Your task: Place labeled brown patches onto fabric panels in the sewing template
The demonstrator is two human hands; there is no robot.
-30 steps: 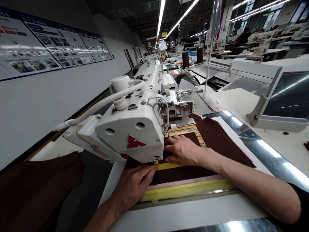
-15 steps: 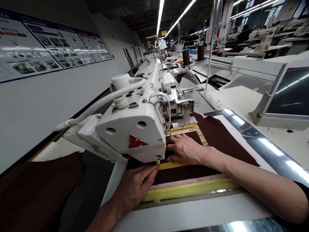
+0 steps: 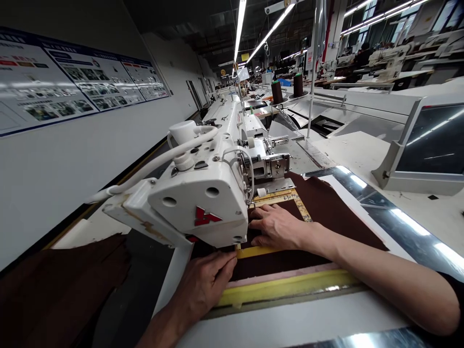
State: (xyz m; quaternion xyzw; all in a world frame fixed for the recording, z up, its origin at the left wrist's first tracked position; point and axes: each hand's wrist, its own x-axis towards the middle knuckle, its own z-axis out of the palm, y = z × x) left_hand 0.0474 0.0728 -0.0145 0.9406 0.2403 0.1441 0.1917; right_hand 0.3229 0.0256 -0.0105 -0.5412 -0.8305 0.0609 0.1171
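Note:
Dark brown fabric (image 3: 333, 208) lies flat under the head of a white sewing machine (image 3: 195, 208). On it rests a yellow frame-shaped template (image 3: 303, 210) with handwritten marks on one corner. My right hand (image 3: 277, 226) lies palm down on the fabric inside the frame, fingers apart and stretched toward the needle area. My left hand (image 3: 208, 278) rests at the near left, its fingertips touching the left end of the frame's near yellow strip. Its fingers are extended and it grips nothing visible. The machine head hides the needle and part of the fabric.
A yellow tape strip (image 3: 290, 286) runs along the near edge of the white board under the fabric. A screen (image 3: 431, 140) stands at right, two brown thread cones (image 3: 277, 93) farther back. More brown fabric (image 3: 61, 285) hangs at the left. A thin metal pole (image 3: 311, 87) rises behind.
The camera view has shifted slightly. Both hands keep almost the same place on the fabric and template; nothing has been picked up or let go.

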